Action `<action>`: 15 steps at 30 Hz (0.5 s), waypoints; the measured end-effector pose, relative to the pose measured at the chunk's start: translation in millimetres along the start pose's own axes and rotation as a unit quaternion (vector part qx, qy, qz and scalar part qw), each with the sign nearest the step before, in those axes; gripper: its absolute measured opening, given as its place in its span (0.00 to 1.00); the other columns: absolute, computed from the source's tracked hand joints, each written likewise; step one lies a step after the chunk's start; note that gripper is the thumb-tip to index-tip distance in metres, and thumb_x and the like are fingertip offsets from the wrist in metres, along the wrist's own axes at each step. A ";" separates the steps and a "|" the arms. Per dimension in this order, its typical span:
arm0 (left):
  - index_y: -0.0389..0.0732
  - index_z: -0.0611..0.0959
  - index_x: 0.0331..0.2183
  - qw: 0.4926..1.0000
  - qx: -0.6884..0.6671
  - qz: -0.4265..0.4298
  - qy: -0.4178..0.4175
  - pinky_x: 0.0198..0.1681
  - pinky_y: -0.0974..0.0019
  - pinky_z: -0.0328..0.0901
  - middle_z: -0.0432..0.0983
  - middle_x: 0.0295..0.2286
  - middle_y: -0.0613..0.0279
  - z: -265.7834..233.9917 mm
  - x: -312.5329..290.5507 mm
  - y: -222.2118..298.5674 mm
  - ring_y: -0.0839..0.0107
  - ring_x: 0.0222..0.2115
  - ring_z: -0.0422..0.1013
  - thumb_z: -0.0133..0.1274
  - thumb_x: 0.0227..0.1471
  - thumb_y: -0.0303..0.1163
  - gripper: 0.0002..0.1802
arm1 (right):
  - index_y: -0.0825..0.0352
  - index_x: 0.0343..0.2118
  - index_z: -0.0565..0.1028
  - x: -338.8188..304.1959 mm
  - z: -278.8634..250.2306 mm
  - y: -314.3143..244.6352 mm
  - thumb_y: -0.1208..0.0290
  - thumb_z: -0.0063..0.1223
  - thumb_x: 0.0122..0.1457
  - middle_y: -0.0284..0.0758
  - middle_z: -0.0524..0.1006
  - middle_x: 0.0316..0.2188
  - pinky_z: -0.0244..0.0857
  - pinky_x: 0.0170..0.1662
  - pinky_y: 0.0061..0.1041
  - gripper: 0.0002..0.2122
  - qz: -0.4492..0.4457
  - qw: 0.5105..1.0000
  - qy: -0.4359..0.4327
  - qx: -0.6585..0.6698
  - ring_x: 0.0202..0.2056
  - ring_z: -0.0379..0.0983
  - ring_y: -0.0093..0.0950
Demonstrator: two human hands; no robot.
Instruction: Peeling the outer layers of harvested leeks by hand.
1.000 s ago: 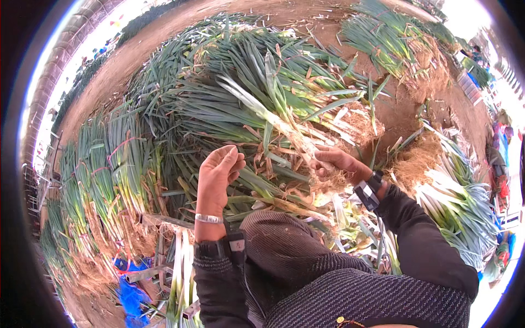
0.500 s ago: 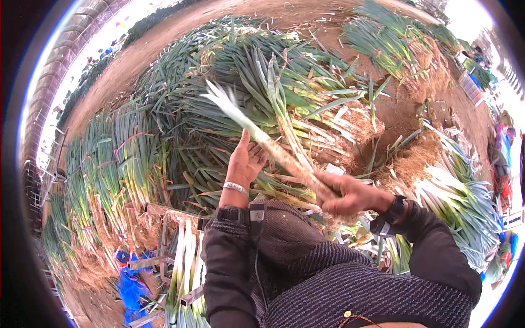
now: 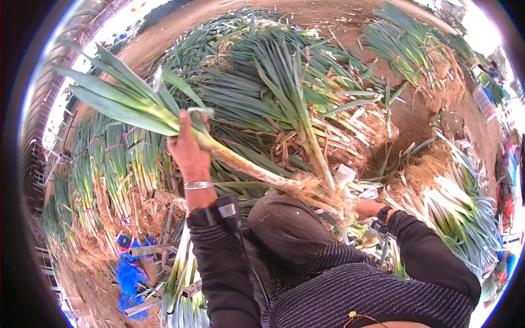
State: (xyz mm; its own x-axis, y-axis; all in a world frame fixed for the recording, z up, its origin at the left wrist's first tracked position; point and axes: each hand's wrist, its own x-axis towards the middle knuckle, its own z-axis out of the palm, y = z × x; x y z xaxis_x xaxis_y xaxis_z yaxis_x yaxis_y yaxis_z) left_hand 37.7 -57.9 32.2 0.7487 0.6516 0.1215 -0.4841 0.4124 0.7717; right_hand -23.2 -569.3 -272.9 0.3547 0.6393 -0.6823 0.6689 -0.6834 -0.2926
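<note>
A long green onion point(image 3: 246, 167) lies aslant across my front. Its green leaves fan out to the upper left and its hairy roots point down toward the right. My left hand point(image 3: 190, 153) is closed around the stalk just below the leaves. My right hand point(image 3: 367, 209) is low on the right, beside the roots and pale scraps. Its fingers look curled, but what they hold is hidden. Another green onion point(image 3: 313, 145) leans upright behind the held one, with its root end near my knee.
A big heap of green onions point(image 3: 235, 98) spreads out ahead. Tied bundles point(image 3: 117, 164) stand at the left, near a metal frame point(image 3: 156, 249) and blue netting point(image 3: 130, 281). Peeled white onions point(image 3: 445, 202) lie at the right. Another pile point(image 3: 407, 49) is at the far right.
The peeled onion that was in my right hand is gone from view. My left hand has moved left and up and now grips an unpeeled one. My right hand has moved right and down.
</note>
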 end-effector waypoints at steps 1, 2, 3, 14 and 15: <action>0.37 0.74 0.41 1.000 0.008 0.006 0.011 0.34 0.60 0.75 0.75 0.33 0.57 -7.7 -1.7 11.1 0.63 0.31 0.75 0.60 0.50 0.29 0.17 | 0.60 0.43 0.72 6.8 -15.8 -6.1 0.58 0.53 0.52 0.46 0.76 0.31 0.67 0.38 0.40 0.17 0.014 0.997 0.026 0.077 0.34 0.73 0.45; 0.37 0.75 0.41 1.000 0.010 -0.011 -0.025 0.34 0.59 0.75 0.76 0.33 0.57 -12.1 -6.1 17.6 0.63 0.32 0.75 0.60 0.50 0.29 0.17 | 0.59 0.46 0.72 6.8 -38.6 -15.6 0.58 0.52 0.51 0.45 0.77 0.34 0.68 0.40 0.40 0.20 0.035 0.985 0.049 0.159 0.36 0.74 0.43; 0.38 0.76 0.41 0.998 0.010 -0.030 -0.062 0.35 0.59 0.75 0.76 0.33 0.57 -14.7 -11.3 20.0 0.63 0.32 0.76 0.60 0.49 0.28 0.16 | 0.60 0.46 0.73 11.5 -71.3 -31.6 0.60 0.51 0.52 0.46 0.76 0.35 0.68 0.40 0.38 0.19 0.041 0.975 0.149 0.161 0.36 0.74 0.43; 0.36 0.78 0.40 0.984 0.036 -0.151 -0.093 0.41 0.66 0.67 0.77 0.35 0.62 -6.4 -34.6 -3.1 0.70 0.37 0.72 0.63 0.47 0.33 0.19 | 0.71 0.49 0.70 65.6 -359.0 -239.1 0.75 0.53 0.59 0.28 0.74 0.38 0.63 0.48 0.21 0.15 -0.341 0.759 0.304 0.465 0.42 0.68 0.18; 0.36 0.79 0.41 0.984 0.040 -0.143 -0.096 0.42 0.68 0.65 0.77 0.36 0.62 -7.3 -35.6 -2.1 0.73 0.38 0.71 0.64 0.46 0.32 0.19 | 0.71 0.47 0.70 69.2 -358.4 -247.5 0.78 0.54 0.57 0.28 0.74 0.39 0.63 0.46 0.20 0.15 -0.385 0.687 0.286 0.546 0.42 0.66 0.16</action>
State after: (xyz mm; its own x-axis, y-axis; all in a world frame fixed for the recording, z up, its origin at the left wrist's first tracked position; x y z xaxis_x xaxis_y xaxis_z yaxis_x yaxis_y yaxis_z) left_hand 8.8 -77.4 21.7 0.9248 0.3805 0.0010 -0.2091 0.5059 0.8368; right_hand 70.0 -229.6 -7.5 0.5775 0.7804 0.2396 0.0246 0.2767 -0.9606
